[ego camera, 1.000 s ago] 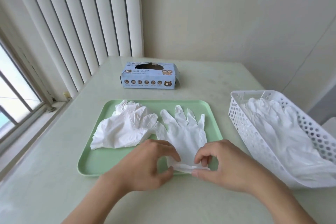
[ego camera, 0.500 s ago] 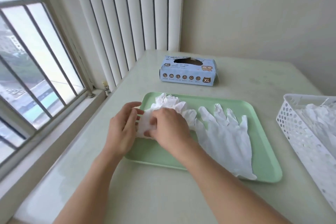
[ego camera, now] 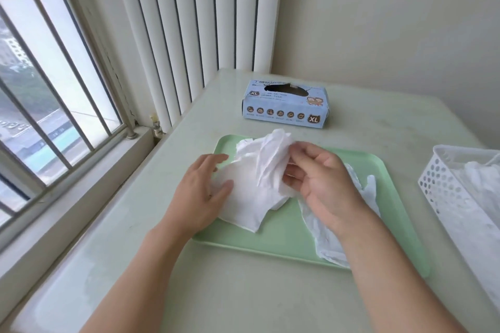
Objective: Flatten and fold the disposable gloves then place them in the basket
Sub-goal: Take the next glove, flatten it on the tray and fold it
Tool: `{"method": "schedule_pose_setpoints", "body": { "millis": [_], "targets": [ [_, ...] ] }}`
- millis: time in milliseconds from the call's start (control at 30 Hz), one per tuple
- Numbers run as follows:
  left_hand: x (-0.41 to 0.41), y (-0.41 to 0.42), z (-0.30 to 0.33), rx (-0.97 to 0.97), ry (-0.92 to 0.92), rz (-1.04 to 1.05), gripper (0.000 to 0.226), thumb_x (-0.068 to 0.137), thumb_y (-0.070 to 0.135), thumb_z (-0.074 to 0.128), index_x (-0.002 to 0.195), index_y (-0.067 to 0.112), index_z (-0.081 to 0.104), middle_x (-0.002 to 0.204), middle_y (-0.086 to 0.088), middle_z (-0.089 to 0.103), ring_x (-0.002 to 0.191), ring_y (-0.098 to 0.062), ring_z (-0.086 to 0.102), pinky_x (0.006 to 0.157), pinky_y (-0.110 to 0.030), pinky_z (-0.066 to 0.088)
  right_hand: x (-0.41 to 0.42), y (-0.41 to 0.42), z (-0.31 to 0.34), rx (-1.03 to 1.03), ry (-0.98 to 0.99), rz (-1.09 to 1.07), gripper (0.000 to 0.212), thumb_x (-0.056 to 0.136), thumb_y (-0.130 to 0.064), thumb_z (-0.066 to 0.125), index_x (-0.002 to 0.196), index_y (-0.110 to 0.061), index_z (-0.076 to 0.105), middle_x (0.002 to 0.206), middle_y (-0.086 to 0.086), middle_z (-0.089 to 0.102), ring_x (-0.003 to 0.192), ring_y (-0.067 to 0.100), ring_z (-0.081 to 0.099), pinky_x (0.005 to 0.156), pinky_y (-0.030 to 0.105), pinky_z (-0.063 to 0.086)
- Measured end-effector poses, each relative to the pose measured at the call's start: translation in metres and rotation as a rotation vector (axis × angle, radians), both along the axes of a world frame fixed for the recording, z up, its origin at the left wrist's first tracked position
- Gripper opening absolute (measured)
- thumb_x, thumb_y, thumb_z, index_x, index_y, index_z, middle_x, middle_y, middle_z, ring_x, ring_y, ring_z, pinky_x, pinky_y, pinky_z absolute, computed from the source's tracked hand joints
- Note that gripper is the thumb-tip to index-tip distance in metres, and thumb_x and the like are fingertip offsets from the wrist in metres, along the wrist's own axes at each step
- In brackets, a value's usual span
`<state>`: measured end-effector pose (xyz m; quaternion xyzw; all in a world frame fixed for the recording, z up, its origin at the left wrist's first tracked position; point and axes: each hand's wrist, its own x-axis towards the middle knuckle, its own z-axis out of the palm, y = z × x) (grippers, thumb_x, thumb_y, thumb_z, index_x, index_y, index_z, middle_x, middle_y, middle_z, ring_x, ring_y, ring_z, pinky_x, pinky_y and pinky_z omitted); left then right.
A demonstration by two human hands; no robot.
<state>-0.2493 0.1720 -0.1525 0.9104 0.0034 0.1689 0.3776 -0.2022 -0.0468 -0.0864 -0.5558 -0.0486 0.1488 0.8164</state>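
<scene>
A crumpled white disposable glove (ego camera: 259,184) lies on the left half of the green tray (ego camera: 286,235). My right hand (ego camera: 322,184) pinches its upper folds and lifts them a little. My left hand (ego camera: 200,192) rests on the glove's left side with fingers spread, pressing it down. A second, flattened glove (ego camera: 327,240) lies on the tray's right half, partly hidden under my right forearm. The white perforated basket (ego camera: 443,192) stands at the right edge of the view with several gloves (ego camera: 484,186) inside.
A blue glove box (ego camera: 284,111) marked XL stands on the table behind the tray. White vertical blinds and a barred window run along the left side. A wall closes the back. The pale table top (ego camera: 243,292) stretches in front of the tray.
Both hands left the flat glove's cuff and moved left to the crumpled glove. My right hand now lifts its folds. The view has swung left toward the window.
</scene>
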Motion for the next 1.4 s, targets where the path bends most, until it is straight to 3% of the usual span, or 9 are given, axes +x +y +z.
{"method": "schedule_pose_setpoints", "body": {
  "millis": [133,233,433,600,767,900,1067,1200,1400],
  "targets": [
    [-0.02,-0.016,0.03,-0.055,-0.328,0.041,0.049,0.089,0.042,0.064,0.132,0.019,0.06,0.131,0.009,0.052,0.125,-0.013,0.052,0.1,-0.039,0.047,-0.009,-0.03,0.024,0.379,0.183,-0.084,0.012,0.09,-0.012,0.059,0.097,-0.008,0.068,0.087,0.007,0.075,0.075,0.014,0.073,0.067,0.026,0.061],
    [-0.03,-0.068,0.069,-0.212,-0.167,-0.21,0.075,0.075,0.06,0.075,0.138,0.024,0.056,0.135,0.012,0.056,0.132,-0.012,0.052,0.103,-0.028,0.046,-0.022,-0.045,0.031,0.406,0.206,-0.068,0.016,0.083,-0.01,0.061,0.095,-0.003,0.069,0.089,0.01,0.075,0.077,0.016,0.074,0.066,0.025,0.061],
    [-0.009,-0.146,0.09,-0.45,-0.084,-0.314,0.01,0.096,0.027,0.072,0.099,0.019,0.077,0.088,0.003,0.077,0.085,-0.012,0.073,0.08,-0.043,0.059,-0.043,-0.081,0.038,0.259,0.131,-0.171,0.028,0.086,-0.001,0.064,0.113,0.002,0.064,0.103,0.019,0.074,0.087,0.022,0.075,0.078,0.027,0.061],
    [-0.003,-0.158,0.11,-0.501,0.018,-0.46,0.035,0.103,0.037,0.058,0.084,0.011,0.071,0.081,-0.024,0.065,0.07,-0.023,0.054,0.067,-0.035,0.041,-0.042,-0.121,0.047,-0.407,-0.217,-0.297,0.086,0.056,-0.033,0.09,0.133,-0.034,0.052,0.126,0.001,0.06,0.104,0.014,0.067,0.086,0.03,0.056],
    [0.0,-0.163,0.128,-0.609,0.323,-0.521,0.042,0.089,0.037,0.059,0.096,-0.002,0.072,0.1,-0.023,0.072,0.09,-0.03,0.064,0.083,-0.043,0.044,-0.038,-0.137,0.066,-0.309,-0.361,-0.047,0.016,0.08,-0.009,0.075,0.095,-0.016,0.074,0.104,0.009,0.075,0.096,0.02,0.069,0.087,0.033,0.053],
    [-0.008,-0.164,0.137,-0.794,0.43,-0.64,0.06,0.097,0.062,0.038,0.099,0.018,0.079,0.096,-0.001,0.078,0.086,-0.016,0.074,0.071,-0.025,0.055,-0.04,-0.136,0.072,-0.316,-0.333,-0.099,0.011,0.073,-0.017,0.077,0.08,-0.019,0.07,0.089,0.011,0.069,0.081,0.02,0.063,0.07,0.027,0.048],
    [-0.003,-0.168,0.14,-0.399,0.144,-0.549,0.016,0.089,0.025,0.079,0.075,0.02,0.076,0.068,0.007,0.072,0.065,-0.007,0.068,0.056,-0.017,0.049,-0.029,-0.143,0.08,-0.376,-0.258,-0.11,0.03,0.079,0.003,0.079,0.096,-0.013,0.061,0.089,0.015,0.073,0.073,0.022,0.065,0.06,0.025,0.051],
    [0.045,-0.163,0.144,-0.188,0.031,-0.347,0.03,0.094,0.029,0.072,0.079,0.003,0.07,0.06,0.001,0.049,0.052,-0.011,0.039,0.051,-0.025,0.031,0.003,-0.143,0.096,-0.466,-0.233,-0.05,0.043,0.08,0.01,0.076,0.114,-0.012,0.062,0.099,0.02,0.074,0.076,0.019,0.069,0.068,0.028,0.057],
    [0.078,-0.158,0.194,-0.254,-0.287,-0.367,0.03,0.094,0.015,0.072,0.067,0.026,0.066,0.048,0.017,0.05,0.043,0.001,0.037,0.044,-0.014,0.028,0.041,-0.136,0.131,-0.483,-0.57,-0.295,0.034,0.08,0.007,0.078,0.109,-0.008,0.066,0.092,0.011,0.075,0.077,0.014,0.068,0.08,0.027,0.058]
  ]
}}
